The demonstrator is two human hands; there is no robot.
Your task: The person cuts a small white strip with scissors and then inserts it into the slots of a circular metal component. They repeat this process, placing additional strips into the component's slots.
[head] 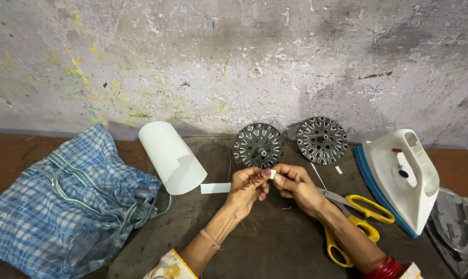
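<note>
Left hand (249, 185) and right hand (294, 183) pinched small white paper slip (272, 174) between fingertips; slotted metal disc (258, 145) just beyond left.

paper slip (272, 174) | small, white | pinched between both hands' fingertips

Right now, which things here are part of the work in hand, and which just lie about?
In hand: small white paper piece, pinched between left hand and right hand.
Lying about: paper roll, paper strip, two slotted metal discs, scissors, iron, checked bag.
</note>
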